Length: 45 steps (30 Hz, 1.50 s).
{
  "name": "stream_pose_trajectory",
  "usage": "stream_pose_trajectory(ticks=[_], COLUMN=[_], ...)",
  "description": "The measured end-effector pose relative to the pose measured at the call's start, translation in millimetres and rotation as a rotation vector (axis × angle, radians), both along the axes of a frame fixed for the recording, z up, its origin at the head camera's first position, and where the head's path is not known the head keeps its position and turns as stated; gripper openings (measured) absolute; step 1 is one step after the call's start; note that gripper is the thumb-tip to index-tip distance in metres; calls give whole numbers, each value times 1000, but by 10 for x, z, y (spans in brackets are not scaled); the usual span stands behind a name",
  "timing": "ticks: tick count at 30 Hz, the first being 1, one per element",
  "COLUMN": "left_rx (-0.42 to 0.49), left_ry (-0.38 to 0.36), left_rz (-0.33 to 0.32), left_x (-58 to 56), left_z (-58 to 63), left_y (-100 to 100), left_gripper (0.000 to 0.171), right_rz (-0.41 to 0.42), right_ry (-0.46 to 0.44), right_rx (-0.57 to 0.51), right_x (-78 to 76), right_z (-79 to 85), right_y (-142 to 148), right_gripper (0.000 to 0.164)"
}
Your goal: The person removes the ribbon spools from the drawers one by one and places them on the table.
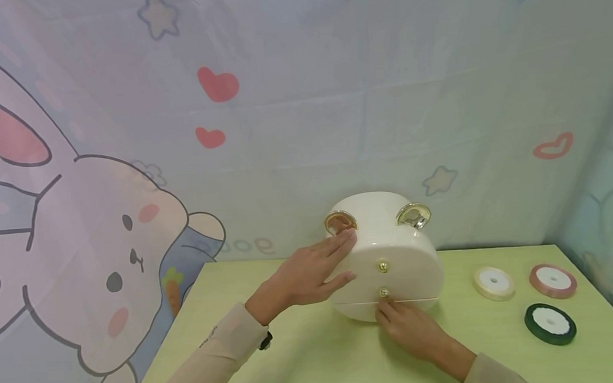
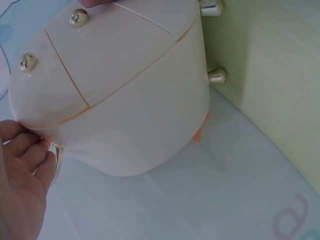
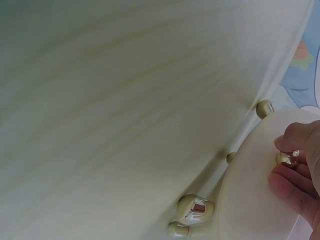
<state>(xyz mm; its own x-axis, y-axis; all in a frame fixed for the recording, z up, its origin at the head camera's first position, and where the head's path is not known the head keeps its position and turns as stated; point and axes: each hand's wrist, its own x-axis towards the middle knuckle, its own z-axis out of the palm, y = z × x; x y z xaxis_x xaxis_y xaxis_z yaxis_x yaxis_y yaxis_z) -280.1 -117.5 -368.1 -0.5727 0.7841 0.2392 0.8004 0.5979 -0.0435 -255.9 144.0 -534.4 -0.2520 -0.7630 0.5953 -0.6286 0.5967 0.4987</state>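
A glossy white rounded box (image 1: 409,276) with gold round ears and a drawered front stands toward the back of the table. My left hand (image 1: 314,273) rests against its upper left side, just below the left gold ear (image 1: 340,220), with fingers mostly straight. Low on the front, my right hand (image 1: 412,330) pinches the bottom gold knob (image 3: 285,159) between thumb and fingers. Above that hand are the middle knob (image 1: 383,293) and the top knob (image 1: 383,266). Seams between the drawer fronts appear closed in the left wrist view.
To the right on the green table (image 1: 316,355) lie three ribbon rolls: a cream one (image 1: 493,282), a pink one (image 1: 553,279) and a dark green one (image 1: 550,323). A cartoon-printed cloth (image 1: 302,115) hangs behind the table. Gold feet (image 2: 217,76) hold up the box.
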Motion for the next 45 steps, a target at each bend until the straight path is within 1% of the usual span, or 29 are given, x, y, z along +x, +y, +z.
stream_pose_trajectory(ticks=[4, 7, 11, 13, 14, 15, 18, 20, 25, 28, 33, 35, 38, 42, 44, 45], left_rx=[1, 1, 4, 4, 4, 5, 8, 11, 7, 3, 25, 44, 86, 161, 196, 212], left_ry=[14, 11, -2, -1, 1, 3, 4, 4, 9, 17, 17, 20, 69, 190, 231, 239], left_rz=[2, 6, 11, 12, 12, 12, 11, 11, 13, 15, 14, 18, 11, -14, -7, 3], left_x=[0, 3, 10, 14, 15, 15, 17, 16, 9, 5, 12, 16, 23, 42, 66, 82], left_z=[0, -2, -4, -2, -1, 0, 2, 1, 1, 5, 16, 16, 27, 63, 74, 78], left_y=[0, 3, 8, 11, 12, 13, 16, 17, 19, 28, 41, 43, 28, -14, -49, -69], left_gripper=[72, 72, 73, 73, 73, 73, 72, 72, 72, 71, 68, 66, 61, 46, 40, 38], right_rz=[-10, -10, 6, 12, 13, 12, 10, 9, 8, 12, 27, 34, 40, 48, 62, 69], right_ry=[-14, -15, -9, -10, -9, -9, -11, -12, -19, -30, -70, -84, -86, -78, -80, -79], right_rx=[12, 11, -4, -11, -13, -15, -17, -19, -21, -31, -91, -118, -140, -151, -164, -171], right_x=[-11, -17, -27, -33, -39, -42, -50, -54, -57, -60, -65, -61, -57, -52, -37, -24], right_z=[4, -2, -12, -14, -17, -18, -20, -27, -34, -27, -18, -16, -12, 0, 16, 26], right_y=[6, 12, 12, 9, 10, 10, 13, 15, 17, 20, 22, 23, 21, 27, 31, 35], right_gripper=[70, 67, 36, 28, 29, 33, 54, 64, 67, 63, 58, 61, 60, 59, 57, 56])
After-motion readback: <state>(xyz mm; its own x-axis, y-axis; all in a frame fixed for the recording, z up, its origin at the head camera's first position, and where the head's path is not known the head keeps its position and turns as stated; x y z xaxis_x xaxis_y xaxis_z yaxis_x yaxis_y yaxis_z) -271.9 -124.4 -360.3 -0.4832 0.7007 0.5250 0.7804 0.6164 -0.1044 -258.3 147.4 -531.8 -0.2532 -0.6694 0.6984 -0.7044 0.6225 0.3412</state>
